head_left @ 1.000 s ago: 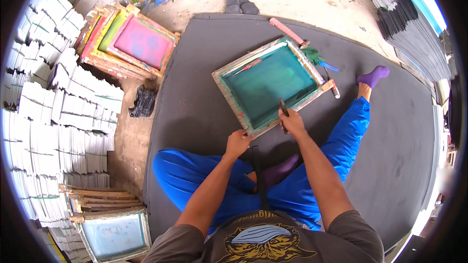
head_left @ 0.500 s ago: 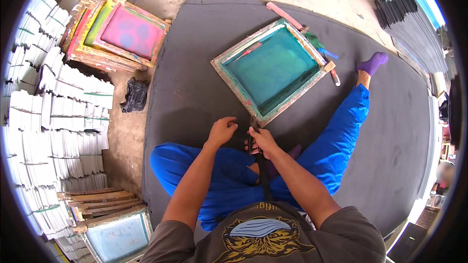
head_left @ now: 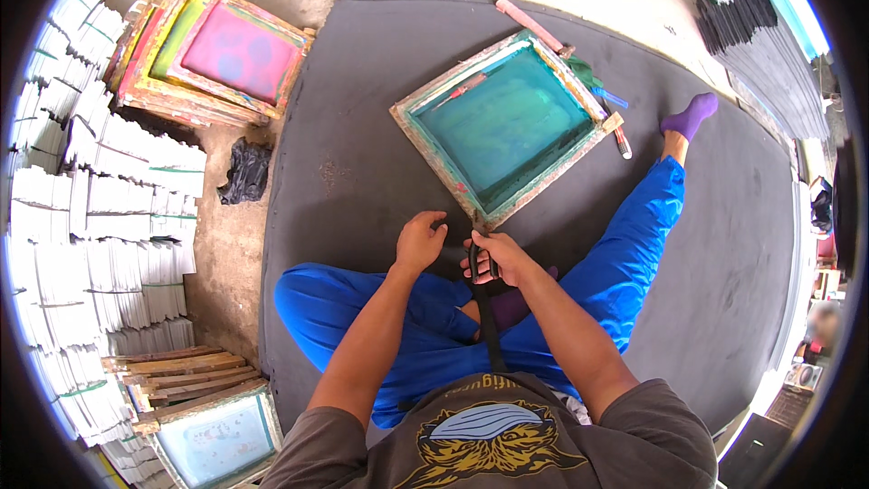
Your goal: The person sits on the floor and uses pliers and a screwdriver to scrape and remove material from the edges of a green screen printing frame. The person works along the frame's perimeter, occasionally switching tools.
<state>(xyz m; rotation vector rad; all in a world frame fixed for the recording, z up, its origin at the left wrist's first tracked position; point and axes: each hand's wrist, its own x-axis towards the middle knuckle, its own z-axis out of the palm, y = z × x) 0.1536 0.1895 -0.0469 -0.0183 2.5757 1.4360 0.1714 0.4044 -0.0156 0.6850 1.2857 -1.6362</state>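
Observation:
My right hand [head_left: 507, 259] is wrapped around a black looped handle [head_left: 476, 263] at the near corner of a wooden-framed printing screen [head_left: 433, 167]. A black strap [head_left: 490, 330] runs from there down toward my waist; what the handle belongs to is not clear. Close by on the left, my left hand [head_left: 421, 240] hovers with loosely bent fingers, thumb and index apart, and nothing in it. The screen has green-stained mesh and lies tilted on the dark mat. A thin red-handled tool [head_left: 468, 88] rests across its upper left side.
The dark mat [head_left: 344, 81] lies under my legs. A pink roll [head_left: 529, 23], a green cloth [head_left: 584, 71] and a red-and-white marker-like item [head_left: 624, 143] lie beside the screen. Stacked colourful screens [head_left: 244, 50] and white bundles [head_left: 145, 217] stand to the left.
Both hands have shifted slightly; my left hand is a little farther right. The grip on the black handle has turned a bit, showing more of the loop. The screen has stayed put.

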